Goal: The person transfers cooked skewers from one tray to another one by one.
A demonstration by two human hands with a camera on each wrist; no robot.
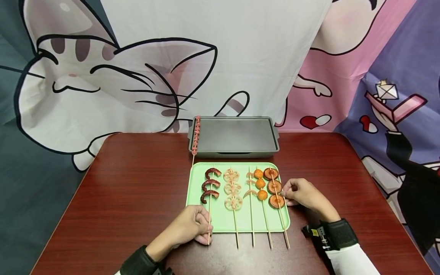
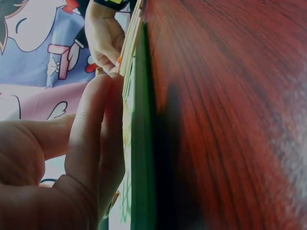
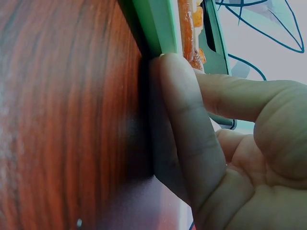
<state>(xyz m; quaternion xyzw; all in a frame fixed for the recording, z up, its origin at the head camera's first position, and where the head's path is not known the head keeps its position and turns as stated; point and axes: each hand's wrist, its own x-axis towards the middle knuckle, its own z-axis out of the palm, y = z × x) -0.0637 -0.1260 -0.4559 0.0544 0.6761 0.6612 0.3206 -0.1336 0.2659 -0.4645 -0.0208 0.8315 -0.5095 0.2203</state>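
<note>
My left hand (image 1: 192, 223) pinches the lower stick of the octopus tentacle skewer (image 1: 211, 182), which lies at the left of a light green tray (image 1: 224, 224). On the opposite side, my right hand (image 1: 304, 194) grips the tray's right rim, beside the mushroom skewer (image 1: 274, 187). The right wrist view shows the fingers (image 3: 184, 105) against the rim's outside. Between these two lie a lotus root skewer (image 1: 232, 189), a skewer of thin pale curved slices (image 1: 250, 193) and a skewer of orange balls (image 1: 260, 184). Their stick ends jut past the tray's front edge.
Behind the tray stands a grey rectangular grill pan (image 1: 237, 133). A skewer of pink pieces (image 1: 196, 135) lies along its left edge, its stick pointing toward the tray. All sits on a reddish-brown table (image 1: 144, 172), with a printed cloth (image 1: 261, 49) hanging behind.
</note>
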